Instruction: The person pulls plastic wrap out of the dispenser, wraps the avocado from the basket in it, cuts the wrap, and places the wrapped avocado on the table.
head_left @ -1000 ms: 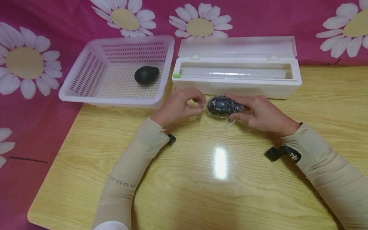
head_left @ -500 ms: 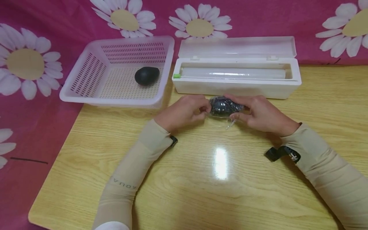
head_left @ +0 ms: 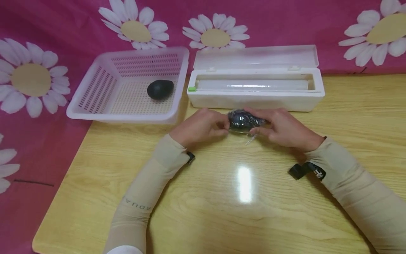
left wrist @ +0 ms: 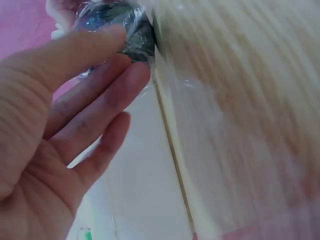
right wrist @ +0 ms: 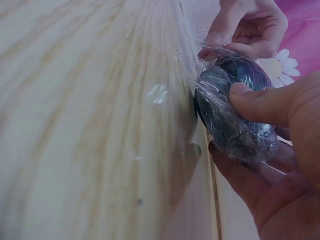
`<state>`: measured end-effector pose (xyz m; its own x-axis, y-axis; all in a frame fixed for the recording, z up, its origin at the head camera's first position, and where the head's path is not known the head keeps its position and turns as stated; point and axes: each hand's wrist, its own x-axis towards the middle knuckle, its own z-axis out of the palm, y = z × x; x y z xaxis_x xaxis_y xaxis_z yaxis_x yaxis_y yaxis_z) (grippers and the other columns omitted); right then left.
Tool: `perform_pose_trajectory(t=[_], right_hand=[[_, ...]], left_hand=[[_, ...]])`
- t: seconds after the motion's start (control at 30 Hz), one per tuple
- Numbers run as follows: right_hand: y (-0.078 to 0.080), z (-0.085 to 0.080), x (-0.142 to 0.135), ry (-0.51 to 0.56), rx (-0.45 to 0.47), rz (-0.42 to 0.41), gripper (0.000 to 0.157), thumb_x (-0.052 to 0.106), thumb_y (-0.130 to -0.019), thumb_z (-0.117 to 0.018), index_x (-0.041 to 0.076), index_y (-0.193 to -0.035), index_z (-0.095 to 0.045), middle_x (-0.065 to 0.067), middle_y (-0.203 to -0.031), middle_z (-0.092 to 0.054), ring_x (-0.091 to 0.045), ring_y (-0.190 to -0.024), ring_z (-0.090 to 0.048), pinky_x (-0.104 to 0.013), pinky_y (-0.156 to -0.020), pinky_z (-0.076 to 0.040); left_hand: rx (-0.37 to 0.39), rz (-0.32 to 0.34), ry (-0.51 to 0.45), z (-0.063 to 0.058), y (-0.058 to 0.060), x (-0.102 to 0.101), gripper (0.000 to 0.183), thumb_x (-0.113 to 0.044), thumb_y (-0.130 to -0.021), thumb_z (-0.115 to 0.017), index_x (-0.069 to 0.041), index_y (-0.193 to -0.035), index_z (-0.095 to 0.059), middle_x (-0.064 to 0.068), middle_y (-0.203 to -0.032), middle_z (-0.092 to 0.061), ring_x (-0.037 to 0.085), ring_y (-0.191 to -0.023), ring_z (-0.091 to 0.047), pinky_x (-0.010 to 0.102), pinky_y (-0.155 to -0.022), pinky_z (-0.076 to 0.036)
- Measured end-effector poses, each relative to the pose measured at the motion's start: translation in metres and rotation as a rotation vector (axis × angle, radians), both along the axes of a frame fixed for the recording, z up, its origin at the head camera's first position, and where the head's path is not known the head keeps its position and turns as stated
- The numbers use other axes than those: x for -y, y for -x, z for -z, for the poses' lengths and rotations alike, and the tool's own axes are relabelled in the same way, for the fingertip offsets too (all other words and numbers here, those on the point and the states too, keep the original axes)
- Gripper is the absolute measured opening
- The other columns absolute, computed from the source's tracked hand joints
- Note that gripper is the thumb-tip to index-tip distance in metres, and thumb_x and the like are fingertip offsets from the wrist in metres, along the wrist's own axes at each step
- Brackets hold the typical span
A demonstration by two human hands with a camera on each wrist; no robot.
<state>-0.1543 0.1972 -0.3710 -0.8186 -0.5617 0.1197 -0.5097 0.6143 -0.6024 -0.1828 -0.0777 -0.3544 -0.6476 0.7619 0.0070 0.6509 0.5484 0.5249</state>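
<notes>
A dark avocado in clear plastic wrap lies on the table in front of the long white box. Its right end is gripped by my right hand, with the thumb across the near side, as the right wrist view shows. My left hand pinches the plastic wrap at the avocado's left end between thumb and fingers. A loose twist of wrap sticks out toward me below the avocado. Another dark avocado, with no wrap visible on it, lies in the basket.
A pale pink perforated basket stands at the back left. Beside it, the white wrap dispenser has its lid raised, with a roll of film inside and a green slider on its left. The wooden table meets a flowered pink cloth behind.
My left hand has moved right to the avocado's left end and taken hold of the wrap there. The right hand keeps its grip. The head view has shifted slightly.
</notes>
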Motion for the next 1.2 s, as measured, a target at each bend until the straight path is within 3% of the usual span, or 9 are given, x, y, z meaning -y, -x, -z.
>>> perform_pose_trajectory(t=[0.13, 0.27, 0.47, 0.63, 0.8, 0.97, 1.07, 1.13, 1.2], right_hand=[[0.0, 0.001, 0.002, -0.002, 0.015, -0.004, 0.067, 0.021, -0.093, -0.077, 0.018, -0.154, -0.05, -0.013, -0.131, -0.072, -0.015, -0.078, -0.057, -0.024, -0.069, -0.043], [0.002, 0.002, 0.004, -0.003, 0.011, -0.013, 0.068, 0.021, -0.093, -0.078, 0.018, -0.155, -0.049, -0.011, -0.122, -0.074, -0.012, -0.071, -0.055, -0.023, -0.064, -0.043], [0.004, 0.001, 0.005, 0.003, 0.035, -0.015, 0.067, 0.02, -0.094, -0.077, 0.018, -0.155, -0.049, -0.011, -0.111, -0.073, -0.009, -0.059, -0.047, -0.023, -0.056, -0.041], [0.005, 0.001, 0.006, 0.003, 0.047, -0.009, 0.067, 0.022, -0.095, -0.075, 0.02, -0.156, -0.047, -0.014, -0.118, -0.073, -0.011, -0.062, -0.049, -0.024, -0.06, -0.042], [0.006, 0.002, 0.004, 0.0, 0.062, -0.005, 0.069, 0.023, -0.097, -0.072, 0.018, -0.158, -0.043, -0.018, -0.122, -0.073, -0.011, -0.059, -0.049, -0.024, -0.058, -0.043], [0.007, 0.003, 0.001, -0.014, 0.05, -0.004, 0.068, 0.022, -0.1, -0.069, 0.014, -0.16, -0.038, -0.019, -0.119, -0.073, -0.009, -0.055, -0.043, -0.026, -0.061, -0.043], [0.007, 0.004, 0.0, -0.032, 0.031, 0.0, 0.068, 0.023, -0.1, -0.068, 0.011, -0.16, -0.037, -0.02, -0.12, -0.073, -0.013, -0.061, -0.049, -0.031, -0.069, -0.047], [0.006, 0.003, -0.001, -0.05, 0.017, 0.004, 0.069, 0.025, -0.1, -0.068, 0.009, -0.16, -0.037, -0.022, -0.135, -0.067, -0.022, -0.082, -0.063, -0.038, -0.085, -0.053], [0.006, 0.003, -0.002, -0.063, 0.007, 0.011, 0.07, 0.026, -0.099, -0.07, 0.007, -0.159, -0.038, -0.022, -0.147, -0.058, -0.031, -0.11, -0.064, -0.048, -0.101, -0.052]], left_hand=[[-0.085, -0.037, 0.056, -0.002, 0.0, -0.003, 0.019, -0.02, -0.093, -0.077, -0.013, -0.096, -0.06, -0.002, -0.091, -0.07, 0.013, -0.088, -0.066, 0.031, -0.082, -0.055], [-0.154, -0.08, 0.101, -0.005, 0.001, -0.007, 0.039, -0.028, -0.087, -0.084, -0.013, -0.106, -0.054, 0.0, -0.095, -0.066, 0.016, -0.086, -0.06, 0.032, -0.078, -0.053], [-0.187, -0.094, 0.128, -0.007, 0.004, -0.012, 0.064, -0.031, -0.081, -0.089, -0.011, -0.129, -0.052, 0.004, -0.124, -0.065, 0.017, -0.106, -0.063, 0.031, -0.097, -0.055], [-0.131, -0.06, 0.109, -0.006, 0.003, -0.014, 0.067, -0.025, -0.089, -0.083, -0.013, -0.147, -0.051, 0.008, -0.141, -0.065, 0.021, -0.127, -0.065, 0.034, -0.112, -0.051], [-0.097, -0.053, 0.117, -0.003, -0.002, -0.013, 0.076, -0.025, -0.097, -0.072, -0.015, -0.162, -0.034, 0.009, -0.162, -0.048, 0.024, -0.14, -0.058, 0.035, -0.119, -0.045], [-0.169, -0.018, 0.173, 0.002, -0.007, -0.016, 0.075, -0.024, -0.105, -0.06, -0.014, -0.167, -0.018, 0.011, -0.171, -0.029, 0.031, -0.127, -0.067, 0.037, -0.11, -0.053], [-0.232, -0.006, 0.186, 0.004, -0.007, -0.02, 0.073, -0.02, -0.104, -0.058, -0.01, -0.166, -0.02, 0.014, -0.169, -0.033, 0.03, -0.111, -0.073, 0.035, -0.099, -0.059], [-0.245, -0.003, 0.185, 0.005, -0.006, -0.023, 0.074, -0.019, -0.102, -0.061, -0.008, -0.164, -0.023, 0.015, -0.165, -0.036, 0.028, -0.114, -0.071, 0.034, -0.1, -0.059], [-0.24, 0.002, 0.182, 0.004, -0.005, -0.025, 0.073, -0.017, -0.101, -0.063, -0.007, -0.163, -0.026, 0.015, -0.163, -0.04, 0.027, -0.119, -0.069, 0.034, -0.104, -0.057]])
